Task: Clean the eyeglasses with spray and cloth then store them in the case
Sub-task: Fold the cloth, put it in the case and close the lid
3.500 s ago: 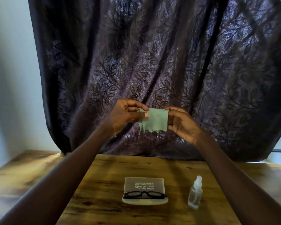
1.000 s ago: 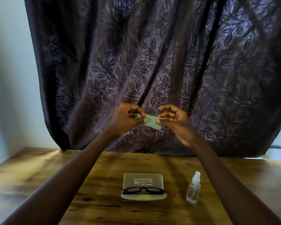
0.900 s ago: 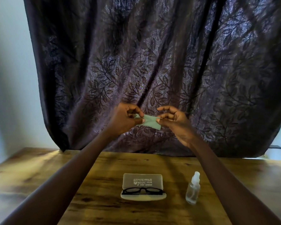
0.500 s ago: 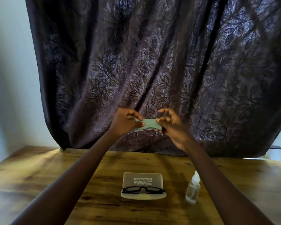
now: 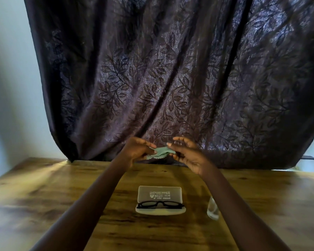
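A small green cloth [image 5: 159, 152] is folded between my two hands, held in the air above the table's far side. My left hand [image 5: 137, 151] pinches its left end. My right hand [image 5: 186, 153] touches its right end with the upper fingers spread. Black eyeglasses [image 5: 159, 204] lie folded in the open pale case [image 5: 159, 193], whose lid leans back. A clear spray bottle [image 5: 212, 209] stands to the right of the case, its top hidden behind my right forearm.
A wooden table [image 5: 43, 196] spreads under my arms. A dark leaf-patterned curtain [image 5: 170, 78] hangs behind it, reaching down to the table's far edge. A pale wall [image 5: 9, 87] is at the left.
The cloth, first held spread flat, is now folded into a narrow strip. Both hands have dropped lower toward the table, and my right arm now covers the bottle's top.
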A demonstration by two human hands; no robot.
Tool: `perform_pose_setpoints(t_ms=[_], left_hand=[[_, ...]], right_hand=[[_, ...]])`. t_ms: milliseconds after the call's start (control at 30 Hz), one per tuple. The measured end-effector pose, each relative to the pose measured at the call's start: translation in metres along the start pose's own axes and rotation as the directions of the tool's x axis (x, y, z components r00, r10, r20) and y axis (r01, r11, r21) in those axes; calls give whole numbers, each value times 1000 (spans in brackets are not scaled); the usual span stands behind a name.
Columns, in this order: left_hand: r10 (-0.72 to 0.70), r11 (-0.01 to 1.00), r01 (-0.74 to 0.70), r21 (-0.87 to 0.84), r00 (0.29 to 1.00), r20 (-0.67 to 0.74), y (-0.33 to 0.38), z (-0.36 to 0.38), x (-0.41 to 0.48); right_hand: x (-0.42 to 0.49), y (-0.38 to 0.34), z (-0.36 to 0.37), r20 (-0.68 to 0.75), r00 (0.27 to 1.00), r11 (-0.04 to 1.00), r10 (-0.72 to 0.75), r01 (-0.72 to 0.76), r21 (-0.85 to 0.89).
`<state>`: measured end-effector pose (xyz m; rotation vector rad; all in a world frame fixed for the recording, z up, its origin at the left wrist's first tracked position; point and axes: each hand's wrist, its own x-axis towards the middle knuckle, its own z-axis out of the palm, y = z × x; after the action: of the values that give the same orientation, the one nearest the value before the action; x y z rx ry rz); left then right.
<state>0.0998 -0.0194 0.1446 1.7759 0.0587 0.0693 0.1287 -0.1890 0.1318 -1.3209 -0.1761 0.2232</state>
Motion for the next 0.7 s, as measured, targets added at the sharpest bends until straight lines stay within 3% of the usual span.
perform_pose_setpoints(t_ms=[233, 433, 700], left_hand=[[-41, 996, 46, 70, 996, -76, -46, 14, -9], [2, 937, 33, 346, 995, -101, -87, 22, -12], [79, 743, -50, 668, 997, -13, -114, 28, -20]], right_hand=[[-11, 52, -7, -72, 987, 976, 145, -154, -155], [-21, 91, -7, -112, 990, 914, 84, -121, -386], [-28, 116, -3, -48, 997, 649, -60, 2, -761]])
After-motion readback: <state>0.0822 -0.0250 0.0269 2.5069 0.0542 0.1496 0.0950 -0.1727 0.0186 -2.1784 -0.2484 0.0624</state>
